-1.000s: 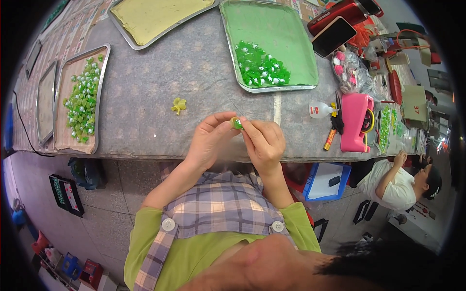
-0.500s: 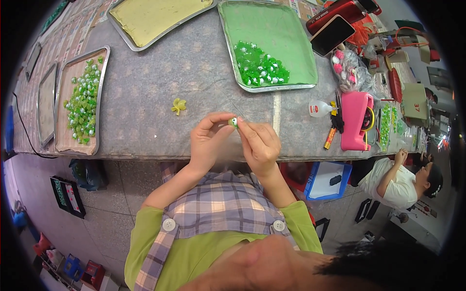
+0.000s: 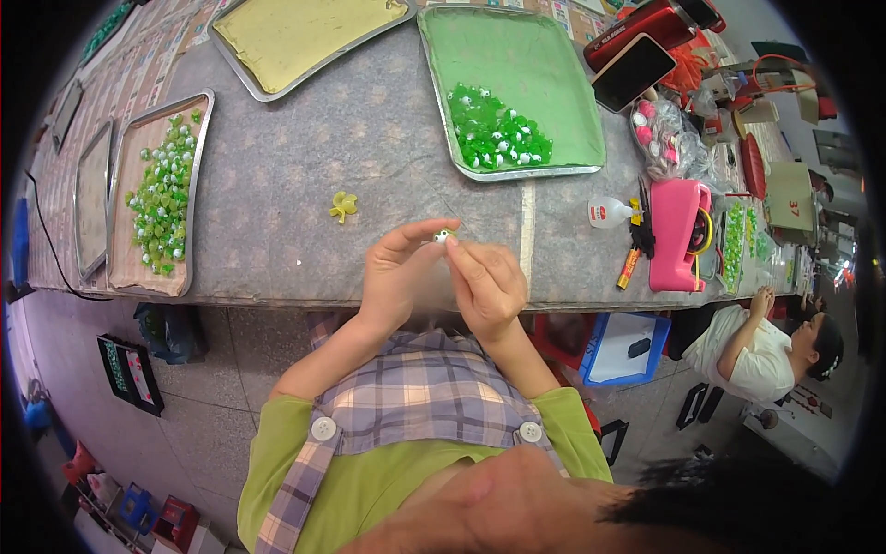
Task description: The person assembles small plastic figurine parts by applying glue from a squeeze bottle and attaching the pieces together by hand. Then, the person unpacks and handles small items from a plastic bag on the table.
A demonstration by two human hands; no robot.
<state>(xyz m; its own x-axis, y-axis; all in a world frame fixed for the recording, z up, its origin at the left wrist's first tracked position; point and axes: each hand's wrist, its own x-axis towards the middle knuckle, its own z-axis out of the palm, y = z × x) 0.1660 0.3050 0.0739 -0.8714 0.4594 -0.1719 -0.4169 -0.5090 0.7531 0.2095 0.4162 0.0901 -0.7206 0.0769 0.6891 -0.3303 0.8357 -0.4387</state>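
Both hands on sm. green-&-white eyed bead (image 3: 443, 236)

Head cam: L hand (image 3: 391, 268) & R hand (image 3: 490, 280) together, fingertips pinched on bead, above bench (image 3: 268, 194) nr its front edge. Bead sits at far end of both hands, btwn fingertips: L index beyond it, L thumb on near side, R fingertips at its right. Neither hand clearly nearer; long axis too sm. to tell. Yellow petal-shaped piece (image 3: 342, 207) flat on bench, beyond & left of bead, closer to L hand, touching neither. Green-lined tray (image 3: 503, 46) w/ green-&-white pieces (image 3: 498, 134) farther out, slightly R. Tan-lined tray (image 3: 123, 258), also piled, well L. White squeeze bottle (image 3: 606, 212) R.
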